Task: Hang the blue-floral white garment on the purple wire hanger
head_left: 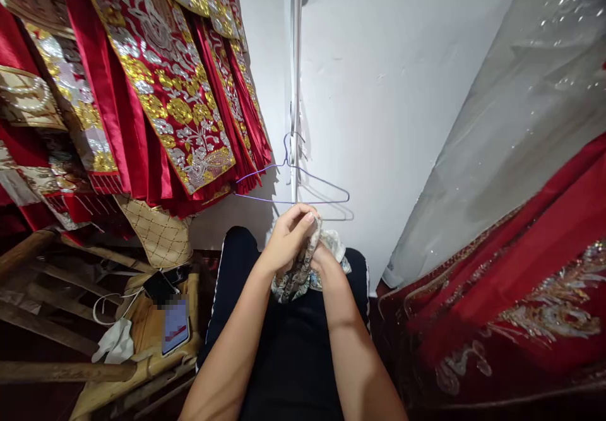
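Note:
A bunched, patterned cloth [303,272] in pale, grey and bluish tones lies over my lap. My left hand [290,237] is closed on its upper edge, thumb and fingers pinching the fabric. From the right, my right hand [324,255] reaches into the folds, which hide its fingers. Just beyond my left hand is a thin purple wire hanger [322,177] with no garment on it. Its lower bar runs close behind my left fingertips; whether they touch it I cannot tell.
Red and gold embroidered garments [175,93] hang at the left. A phone [175,326], a white cable and a crumpled tissue [116,340] lie on a bamboo seat [146,326]. A white wall [379,93] is ahead; sheer white fabric [502,105] and red fabric [521,263] hang right.

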### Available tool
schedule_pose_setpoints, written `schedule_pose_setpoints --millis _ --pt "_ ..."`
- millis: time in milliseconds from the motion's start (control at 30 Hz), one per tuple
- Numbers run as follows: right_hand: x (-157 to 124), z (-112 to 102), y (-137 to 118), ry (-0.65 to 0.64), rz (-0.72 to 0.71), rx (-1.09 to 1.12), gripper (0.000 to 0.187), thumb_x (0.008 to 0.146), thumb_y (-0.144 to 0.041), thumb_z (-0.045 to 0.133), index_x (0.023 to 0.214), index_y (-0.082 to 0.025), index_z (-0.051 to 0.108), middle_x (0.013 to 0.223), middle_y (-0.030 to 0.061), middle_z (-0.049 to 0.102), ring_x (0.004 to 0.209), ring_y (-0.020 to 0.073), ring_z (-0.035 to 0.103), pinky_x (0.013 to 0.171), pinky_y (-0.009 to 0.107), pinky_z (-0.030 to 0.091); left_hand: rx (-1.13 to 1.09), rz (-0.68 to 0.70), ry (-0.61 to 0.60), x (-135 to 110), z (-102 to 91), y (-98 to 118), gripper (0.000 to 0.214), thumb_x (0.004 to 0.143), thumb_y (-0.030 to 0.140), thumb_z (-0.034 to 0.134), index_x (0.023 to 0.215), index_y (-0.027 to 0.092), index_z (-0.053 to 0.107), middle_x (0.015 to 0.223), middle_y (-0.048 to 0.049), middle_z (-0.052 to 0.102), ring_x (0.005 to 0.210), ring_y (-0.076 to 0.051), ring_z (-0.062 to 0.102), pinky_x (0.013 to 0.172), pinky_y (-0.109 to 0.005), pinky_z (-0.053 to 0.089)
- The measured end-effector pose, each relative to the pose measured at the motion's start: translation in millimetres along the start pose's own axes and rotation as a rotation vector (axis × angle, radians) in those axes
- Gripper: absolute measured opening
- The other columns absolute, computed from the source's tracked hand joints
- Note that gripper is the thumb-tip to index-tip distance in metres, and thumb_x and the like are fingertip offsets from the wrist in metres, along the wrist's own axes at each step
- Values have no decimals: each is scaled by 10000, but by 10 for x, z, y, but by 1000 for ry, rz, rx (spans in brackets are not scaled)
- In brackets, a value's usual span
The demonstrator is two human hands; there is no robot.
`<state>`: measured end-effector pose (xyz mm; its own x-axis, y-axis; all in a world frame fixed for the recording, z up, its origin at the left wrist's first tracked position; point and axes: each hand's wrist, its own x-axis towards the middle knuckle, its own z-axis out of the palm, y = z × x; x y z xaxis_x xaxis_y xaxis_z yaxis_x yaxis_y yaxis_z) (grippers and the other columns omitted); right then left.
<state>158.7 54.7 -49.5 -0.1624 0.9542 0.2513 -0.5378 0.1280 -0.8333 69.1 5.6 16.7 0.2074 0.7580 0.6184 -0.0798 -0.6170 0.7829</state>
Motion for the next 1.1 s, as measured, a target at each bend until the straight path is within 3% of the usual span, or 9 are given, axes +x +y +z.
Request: schedule_pose_setpoints --millis 67,200,333,467,600,700,833,967,1100 --pt "-49 26 -118 -48 63 37 277 793 -467 678 911 -217 677 844 82 703 850 268 676 684 391 566 87 14 -36 3 -91 27 272 952 420 564 1095 198 630 1053 -74 647 1020 -193 595 948 -310 447" --pt "-140 78 -426 -173 261 155 414 834 -584 597 933 -189 672 775 79 704 842 273 686 682 372 569 192 26 113 45 -363 -59 428 970 502 497 1313 249 530 1230 -91 642 1231 -221 548 1072 -373 390" --pt "-306 134 -630 -278 325 143 430 807 -575 649 921 -160 675 733 78 692 756 252 680 640 343 547 77 -214 -50 -58 -477 -338 689 979 667 180 1199 193 630 1074 -107 705 1133 -259 609 991 -413 464" --pt "-357 109 -824 -230 92 -21 245 649 -234 782 844 -176 646 696 7 648 591 150 593 560 257 468 298 -315 -302 -322 -585 -562 619 930 693 360 839 174 684 815 -52 686 834 -227 612 782 -346 503" --pt "-96 -19 -1002 29 -336 -185 178 631 -124 691 738 -194 567 600 -50 537 491 88 444 485 213 351 727 -378 -414 -470 -1097 -473 541 835 671 561 699 152 631 628 2 592 598 -154 503 558 -256 364" --pt "313 -115 -863 129 -496 -390 278 655 -136 656 918 -218 614 569 -86 489 453 79 329 469 207 294 981 -335 -358 -442 -1611 -303 454 839 612 584 813 172 690 727 -22 664 670 -183 579 611 -255 374" --pt "825 -256 -328 99 -259 -602 320 711 -276 594 1021 -213 641 812 -8 653 655 143 528 625 251 425 1259 -340 -348 -382 -2050 -225 333 877 513 542 926 226 703 862 -75 730 760 -237 649 658 -282 404" --pt "922 -466 -40 78 -193 -882 119 704 -314 541 668 -204 572 593 -33 534 605 151 458 588 255 355 1410 -452 -464 -366 -2132 -387 277 882 405 502 836 240 720 832 -98 739 807 -275 683 721 -324 439" --pt "707 -667 -217 67 -244 -986 183 668 -268 528 524 -219 427 488 -57 363 530 127 345 526 256 238 1348 -451 -511 -266 -2062 -485 208 827 342 566 790 230 737 915 -96 752 861 -263 691 785 -327 468"
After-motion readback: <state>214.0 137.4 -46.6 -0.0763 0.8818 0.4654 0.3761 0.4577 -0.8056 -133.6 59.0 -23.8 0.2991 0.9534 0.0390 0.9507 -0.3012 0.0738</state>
